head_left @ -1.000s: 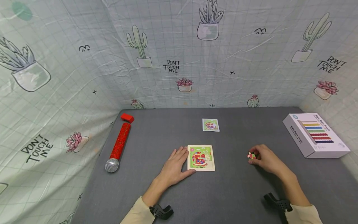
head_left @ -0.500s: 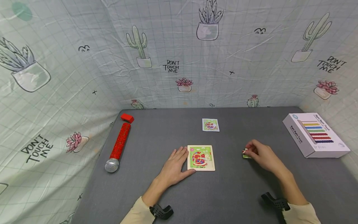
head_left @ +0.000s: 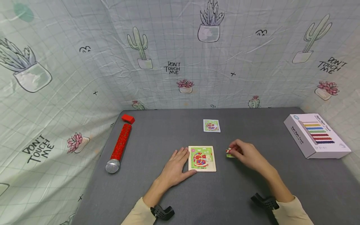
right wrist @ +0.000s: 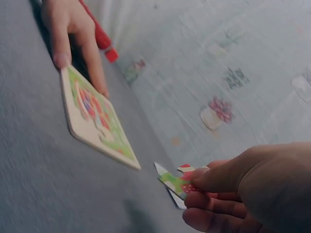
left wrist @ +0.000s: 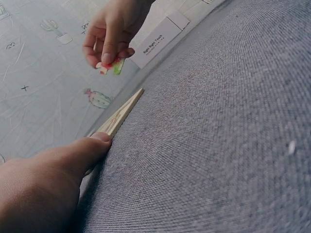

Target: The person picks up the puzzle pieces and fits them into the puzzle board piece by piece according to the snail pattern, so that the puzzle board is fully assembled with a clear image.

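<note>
A square wooden jigsaw board (head_left: pixel 201 158) with a colourful picture lies on the grey table. My left hand (head_left: pixel 175 168) rests flat beside it, fingers spread, the thumb and fingertips at its left and lower edges. A bare, pale gap shows in the picture's lower right. To the right of the board my right hand (head_left: pixel 247 155) pinches a green and red puzzle piece (right wrist: pixel 181 181) between thumb and fingers. In the right wrist view the piece is held up off the table, its green end sticking out; the rest is covered by the fingers.
Behind the board lies a small picture card (head_left: pixel 212 125). A red glittery microphone (head_left: pixel 121 143) and a red block (head_left: pixel 128 118) lie at the left. A white box (head_left: pixel 317 136) stands at the right edge, and a printed curtain (head_left: pixel 213 62) hangs behind the table.
My right hand has moved left with the puzzle piece, closer to the board. The piece has turned in the fingers. My left hand and the board stay where they were.
</note>
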`<state>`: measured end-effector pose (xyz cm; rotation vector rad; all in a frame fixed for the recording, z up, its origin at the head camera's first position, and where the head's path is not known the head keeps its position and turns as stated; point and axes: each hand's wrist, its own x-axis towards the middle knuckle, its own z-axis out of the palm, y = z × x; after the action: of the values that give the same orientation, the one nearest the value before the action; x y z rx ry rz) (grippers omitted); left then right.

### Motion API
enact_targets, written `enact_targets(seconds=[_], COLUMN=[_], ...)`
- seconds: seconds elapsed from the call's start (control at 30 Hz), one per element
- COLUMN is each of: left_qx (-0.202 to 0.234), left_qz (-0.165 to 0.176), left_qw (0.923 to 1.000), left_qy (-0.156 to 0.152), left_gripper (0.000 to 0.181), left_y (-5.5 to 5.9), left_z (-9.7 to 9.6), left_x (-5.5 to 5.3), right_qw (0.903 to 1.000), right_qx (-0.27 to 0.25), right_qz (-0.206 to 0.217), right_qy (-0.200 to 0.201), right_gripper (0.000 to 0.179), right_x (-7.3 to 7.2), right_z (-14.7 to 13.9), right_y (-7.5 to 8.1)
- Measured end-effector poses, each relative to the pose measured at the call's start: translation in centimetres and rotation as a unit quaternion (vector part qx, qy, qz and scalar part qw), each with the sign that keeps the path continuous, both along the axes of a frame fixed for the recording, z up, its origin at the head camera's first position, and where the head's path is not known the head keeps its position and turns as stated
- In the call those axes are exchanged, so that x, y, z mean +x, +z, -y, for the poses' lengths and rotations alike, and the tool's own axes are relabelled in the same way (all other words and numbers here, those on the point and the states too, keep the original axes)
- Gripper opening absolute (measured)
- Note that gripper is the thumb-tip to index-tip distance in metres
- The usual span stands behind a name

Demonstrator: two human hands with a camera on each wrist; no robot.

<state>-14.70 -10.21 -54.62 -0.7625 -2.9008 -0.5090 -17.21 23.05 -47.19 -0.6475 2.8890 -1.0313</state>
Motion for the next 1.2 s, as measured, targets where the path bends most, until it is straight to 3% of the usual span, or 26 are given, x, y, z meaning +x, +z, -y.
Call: enact_targets(seconds=[0.57, 0.9, 1.2], left_qx=[-0.006, -0.002, 0.000], left_qz=[-0.001, -0.003, -0.004], left_qw=[1.0000, 1.0000, 1.0000], left_qy=[-0.001, -0.002, -0.005], left_gripper=[0.087, 0.086, 0.087], left_y=[0.0, 0.0, 0.1], left_z=[0.0, 0.0, 0.1], left_x=[0.0, 0.0, 0.0], right_qw=[0.9954, 0.9939, 0.9962], right_qx=[-0.027, -0.022, 0.005], right_qz=[0.015, 0.054, 0.008], right_qy=[0.090, 0.094, 0.086], right_gripper=[0.016, 0.014, 0.011], right_x=[0.4, 0.6, 0.6], right_z=[5.1, 6.3, 6.8], right_y=[-1.4, -2.5, -3.2])
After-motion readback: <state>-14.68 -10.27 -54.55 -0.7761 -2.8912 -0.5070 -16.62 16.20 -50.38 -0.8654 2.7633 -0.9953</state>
